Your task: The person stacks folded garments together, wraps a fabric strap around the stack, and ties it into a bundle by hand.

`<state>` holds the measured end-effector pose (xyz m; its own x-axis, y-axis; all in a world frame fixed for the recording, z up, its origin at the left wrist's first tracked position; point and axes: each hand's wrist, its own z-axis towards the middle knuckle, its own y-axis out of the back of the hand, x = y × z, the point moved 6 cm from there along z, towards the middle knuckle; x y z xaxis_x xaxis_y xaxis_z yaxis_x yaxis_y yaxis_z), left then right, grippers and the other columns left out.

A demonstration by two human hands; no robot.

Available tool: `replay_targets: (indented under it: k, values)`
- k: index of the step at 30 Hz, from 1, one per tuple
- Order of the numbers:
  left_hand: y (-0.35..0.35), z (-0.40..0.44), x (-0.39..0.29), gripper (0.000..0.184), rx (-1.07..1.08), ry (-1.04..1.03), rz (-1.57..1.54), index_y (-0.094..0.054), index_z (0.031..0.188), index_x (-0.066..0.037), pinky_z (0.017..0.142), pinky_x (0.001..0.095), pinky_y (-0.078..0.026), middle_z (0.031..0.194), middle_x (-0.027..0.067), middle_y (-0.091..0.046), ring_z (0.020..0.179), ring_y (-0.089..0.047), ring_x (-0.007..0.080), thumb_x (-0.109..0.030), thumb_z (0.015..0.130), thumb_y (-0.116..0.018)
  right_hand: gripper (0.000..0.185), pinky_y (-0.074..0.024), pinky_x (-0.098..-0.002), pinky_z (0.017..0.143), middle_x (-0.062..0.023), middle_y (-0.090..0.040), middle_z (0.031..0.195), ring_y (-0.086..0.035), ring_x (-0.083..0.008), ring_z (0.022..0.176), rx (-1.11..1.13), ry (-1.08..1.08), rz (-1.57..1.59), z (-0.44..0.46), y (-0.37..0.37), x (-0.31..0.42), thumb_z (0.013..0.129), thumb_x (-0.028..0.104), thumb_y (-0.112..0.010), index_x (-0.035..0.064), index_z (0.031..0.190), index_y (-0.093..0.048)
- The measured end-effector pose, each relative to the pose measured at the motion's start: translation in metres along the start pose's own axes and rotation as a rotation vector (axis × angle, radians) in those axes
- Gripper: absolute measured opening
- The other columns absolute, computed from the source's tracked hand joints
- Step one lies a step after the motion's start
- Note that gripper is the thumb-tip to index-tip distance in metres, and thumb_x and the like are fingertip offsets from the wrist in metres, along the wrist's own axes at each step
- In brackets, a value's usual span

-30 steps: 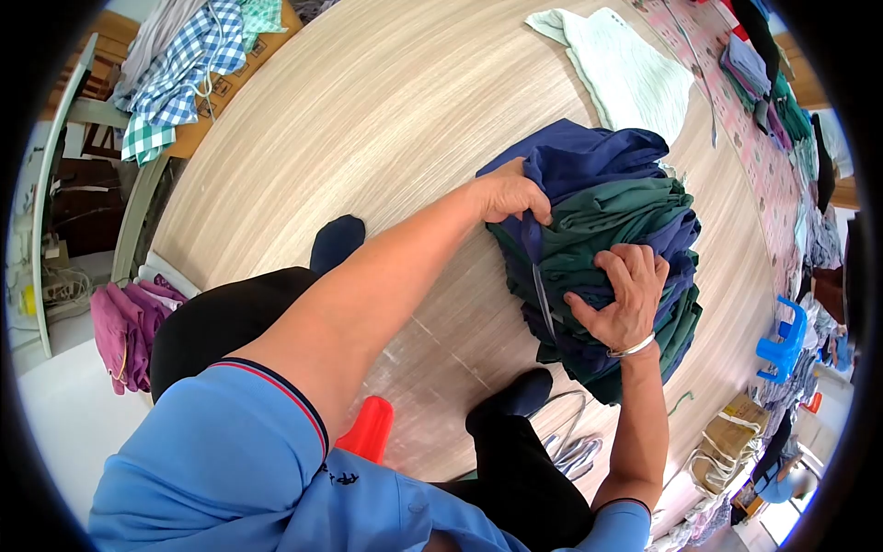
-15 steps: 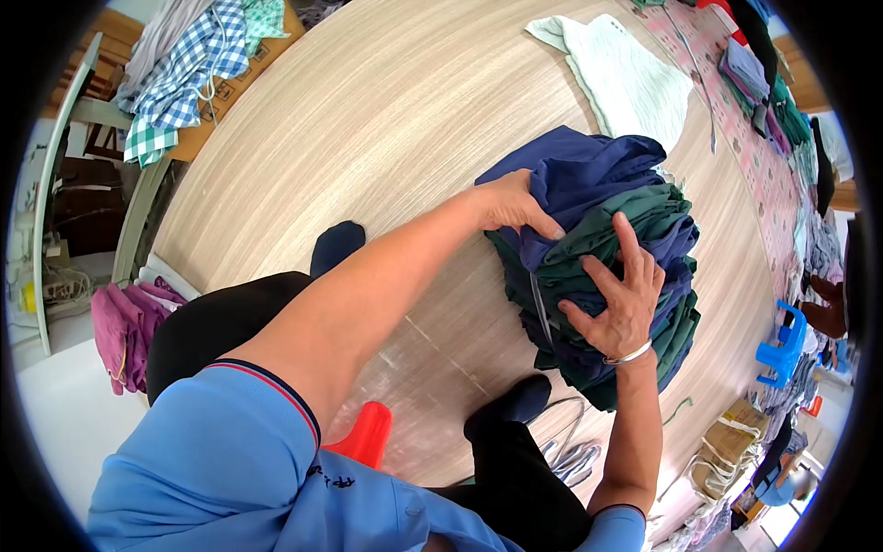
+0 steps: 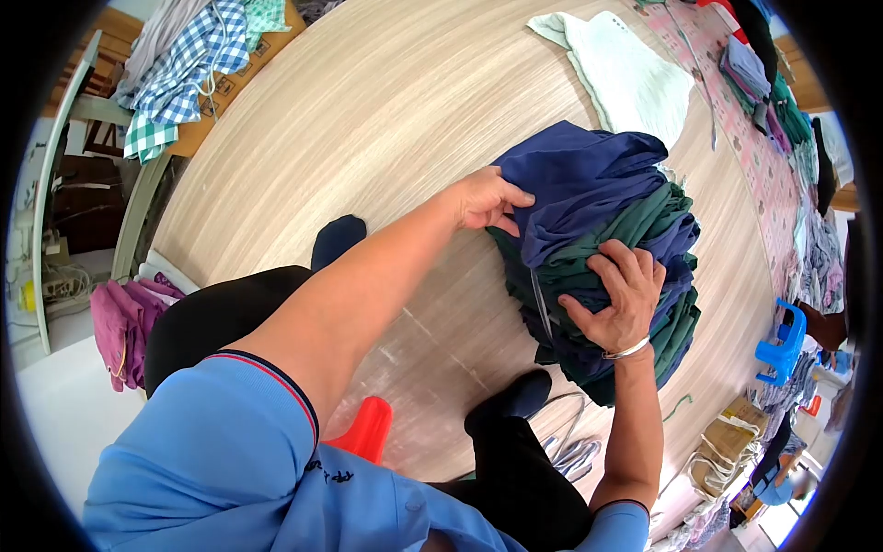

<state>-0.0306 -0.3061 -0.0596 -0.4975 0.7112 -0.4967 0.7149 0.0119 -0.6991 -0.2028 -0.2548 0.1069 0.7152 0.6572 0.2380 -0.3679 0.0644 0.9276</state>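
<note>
A thick bundle of dark green cloth and navy cloth lies on the pale wood-grain floor, with a narrow pale strip along its left side. My left hand holds the left edge of the navy cloth on top, thumb over the fabric and some fingertips hidden. On the front right part of the bundle rests my right hand, its fingers bent and apart, pressing on the green cloth. A white cloth lies just beyond the bundle.
My shoe is near the bundle's front, beside loose strips. A red object sits below my left arm. Purple cloth and checked cloth are at left. At right are a blue stool and a cardboard box.
My left hand has moved left to the bundle's edge. The folded navy cloth on top now lies flatter and wider. My right hand has lowered its raised index finger onto the cloth.
</note>
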Motion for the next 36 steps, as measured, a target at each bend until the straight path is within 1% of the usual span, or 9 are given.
replay_targets:
  k: [8, 12, 15, 17, 24, 28, 31, 34, 36]
  values:
    - [-0.02, -0.018, 0.003, 0.058, -0.012, -0.088, 0.426, -0.057, 0.111, -0.001, 0.089, 0.0423, -0.048, 0.105, 0.0116, -0.062, 0.095, -0.061, 0.0233, -0.007, 0.058, -0.079, 0.046, -0.0337, -0.0364, 0.075, -0.0044, -0.058, 0.1, -0.051, -0.0246, 0.087, -0.033, 0.036, 0.004, 0.002, 0.002, -0.004, 0.045, 0.031, -0.078, 0.0108, 0.084, -0.063]
    - [-0.038, -0.026, -0.008, 0.075, 0.001, -0.464, 0.579, -0.057, 0.115, 0.0, 0.094, 0.0276, -0.041, 0.109, 0.0104, -0.062, 0.104, -0.054, 0.0208, -0.019, 0.048, -0.085, 0.044, -0.0341, -0.0356, 0.076, -0.0069, -0.058, 0.098, -0.052, -0.0253, 0.085, -0.054, 0.044, 0.009, 0.003, 0.003, -0.007, 0.048, 0.033, -0.076, 0.0097, 0.082, -0.062]
    - [-0.032, -0.026, -0.013, 0.066, -0.004, -0.52, 0.527, -0.06, 0.111, -0.003, 0.088, 0.032, -0.046, 0.105, 0.0088, -0.063, 0.098, -0.057, 0.0207, -0.021, 0.052, -0.085, 0.043, -0.0343, -0.0357, 0.076, -0.0078, -0.058, 0.098, -0.052, -0.0255, 0.085, -0.057, 0.041, 0.007, 0.003, 0.001, -0.009, 0.049, 0.035, -0.076, 0.0093, 0.081, -0.062]
    - [-0.02, -0.03, -0.01, 0.051, -0.042, -0.169, 0.29, -0.062, 0.107, -0.005, 0.075, 0.0342, -0.051, 0.098, 0.0061, -0.064, 0.091, -0.06, 0.0182, -0.022, 0.063, -0.081, 0.044, -0.0344, -0.0359, 0.077, -0.0079, -0.058, 0.098, -0.052, -0.0256, 0.085, -0.054, 0.037, 0.001, 0.003, 0.0, -0.009, 0.05, 0.036, -0.075, 0.0092, 0.081, -0.062]
    - [-0.022, -0.026, -0.038, 0.026, 0.024, -0.269, 0.046, -0.063, 0.102, -0.005, 0.064, 0.0333, -0.053, 0.094, 0.0034, -0.065, 0.079, -0.063, 0.0175, -0.017, 0.08, -0.069, 0.045, -0.0345, -0.0365, 0.076, -0.0082, -0.058, 0.099, -0.052, -0.0261, 0.085, -0.066, 0.04, 0.014, 0.001, 0.0, -0.009, 0.05, 0.036, -0.075, 0.0084, 0.082, -0.062]
    - [-0.109, -0.045, -0.009, 0.019, -0.014, -0.739, 0.979, -0.064, 0.084, -0.004, 0.061, 0.0355, -0.047, 0.079, 0.0134, -0.064, 0.069, -0.062, 0.0248, -0.015, 0.07, -0.067, 0.044, -0.0337, -0.0379, 0.075, -0.0088, -0.057, 0.098, -0.052, -0.0274, 0.087, -0.054, 0.024, 0.004, -0.003, 0.0, -0.012, 0.05, 0.035, -0.074, 0.0089, 0.083, -0.062]
    - [-0.135, -0.066, -0.007, 0.02, -0.086, -0.964, 1.034, -0.056, 0.068, -0.001, 0.054, 0.0352, -0.044, 0.063, 0.0146, -0.058, 0.057, -0.057, 0.0279, -0.015, 0.066, -0.069, 0.041, -0.033, -0.0394, 0.074, -0.0094, -0.056, 0.095, -0.052, -0.0296, 0.088, -0.075, 0.068, 0.012, -0.012, -0.002, -0.004, 0.05, 0.032, -0.071, 0.0094, 0.083, -0.062]
    - [-0.126, -0.054, -0.005, 0.022, 0.285, -0.672, 0.885, -0.061, 0.072, -0.001, 0.05, 0.0295, -0.043, 0.06, 0.0072, -0.059, 0.052, -0.056, 0.0122, -0.021, 0.074, -0.071, 0.042, -0.0314, -0.0413, 0.071, -0.0095, -0.054, 0.092, -0.05, -0.0307, 0.085, -0.046, 0.024, -0.068, -0.03, -0.018, 0.015, 0.048, 0.031, -0.07, 0.0098, 0.083, -0.061]
    - [-0.095, -0.044, -0.023, 0.022, -0.023, -0.409, 0.498, -0.066, 0.078, -0.004, 0.05, 0.025, -0.044, 0.062, 0.0025, -0.061, 0.053, -0.053, 0.0072, -0.025, 0.081, -0.068, 0.041, -0.0304, -0.0409, 0.068, -0.007, -0.055, 0.099, -0.05, -0.0266, 0.081, -0.047, -0.003, -0.069, -0.036, -0.025, 0.043, 0.052, 0.032, -0.073, 0.0104, 0.085, -0.063]
